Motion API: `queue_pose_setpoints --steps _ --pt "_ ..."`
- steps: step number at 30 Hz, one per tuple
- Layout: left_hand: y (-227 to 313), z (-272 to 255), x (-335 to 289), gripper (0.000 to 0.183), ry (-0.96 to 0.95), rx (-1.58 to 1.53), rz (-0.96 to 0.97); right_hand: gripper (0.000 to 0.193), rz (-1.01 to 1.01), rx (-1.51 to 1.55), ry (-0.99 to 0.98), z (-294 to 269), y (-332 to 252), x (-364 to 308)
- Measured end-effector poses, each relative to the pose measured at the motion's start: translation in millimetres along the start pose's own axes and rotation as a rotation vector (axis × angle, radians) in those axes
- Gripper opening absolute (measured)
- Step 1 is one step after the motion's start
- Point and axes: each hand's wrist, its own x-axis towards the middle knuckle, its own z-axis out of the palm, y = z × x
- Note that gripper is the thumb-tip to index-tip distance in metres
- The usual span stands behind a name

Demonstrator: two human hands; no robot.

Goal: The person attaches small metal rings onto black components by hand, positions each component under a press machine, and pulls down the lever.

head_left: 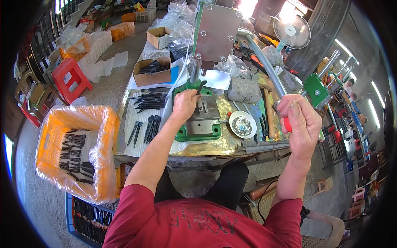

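Observation:
My left hand (185, 106) pinches a slim black tool piece (201, 87) over the bed of a green hand press (218, 133). The piece points up and right, below the press ram (204, 70); its lower end is hidden by my fingers. My right hand (301, 120) is closed round the red-knobbed end of the press's long metal lever (269, 66), raised at the right. Left of the press lie more black tools, some in a loose heap (148, 100) and others in a bunch (152, 129). A white dish (243, 124) of tiny metal parts sits right of the base.
A plastic-lined orange crate (109, 136) with rows of black tools stands at the left. Behind are a cardboard box (154, 78) of black pieces, a wrapped block (244, 91) and a fan (292, 31). A red stool (70, 76) stands on the floor.

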Motion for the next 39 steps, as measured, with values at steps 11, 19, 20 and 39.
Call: queue_pose_setpoints --steps 11,19,20,39 --pt "-5 5 -2 0.010 0.051 0.003 0.048 0.022 -0.063 0.007 0.029 0 3 -3" --pt "2 -4 0 0.010 0.033 0.020 0.005 0.015 -0.331 -0.235 0.014 23 70 -24" --pt "9 -2 2 0.010 0.004 0.008 -0.011 0.012 -0.554 -0.505 -0.063 30 110 -35" --pt "7 -4 1 0.012 -0.018 -0.015 -0.029 0.014 -0.147 -0.065 -0.002 -2 20 -12"
